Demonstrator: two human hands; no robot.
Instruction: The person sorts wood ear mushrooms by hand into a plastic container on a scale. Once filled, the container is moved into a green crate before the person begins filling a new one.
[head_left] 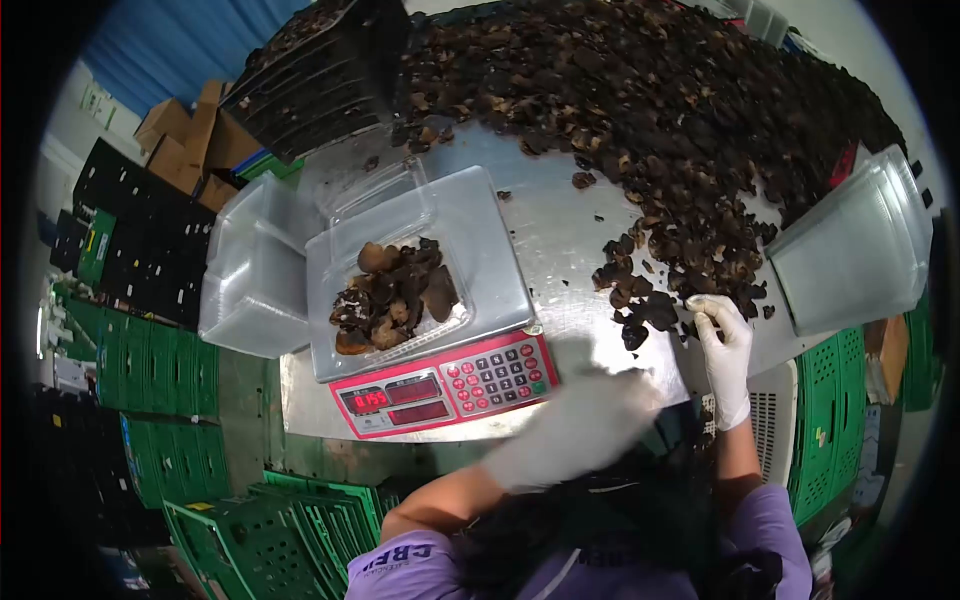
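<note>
My left hand [580, 425], in a white glove, is smeared by motion in front of the scale's right end; its fingers cannot be made out. My right hand [724, 355], also gloved, is at the near edge of the loose dark mushrooms [700, 250], which look like wood ear. Its fingers are curled towards the thumb, and what they hold, if anything, is too small to tell. On the red scale [440, 385] rests an open clear plastic punnet [462, 312] with brown and black mushroom pieces [395, 290] inside. The red display seems to read 0.155.
Stacked clear punnets [255, 270] stand left of the scale, and another clear stack [855, 245] leans at the right. A large mushroom heap [620, 90] covers the far table beside a tipped black crate [320, 75]. Green crates [250, 540] surround the metal table [565, 260].
</note>
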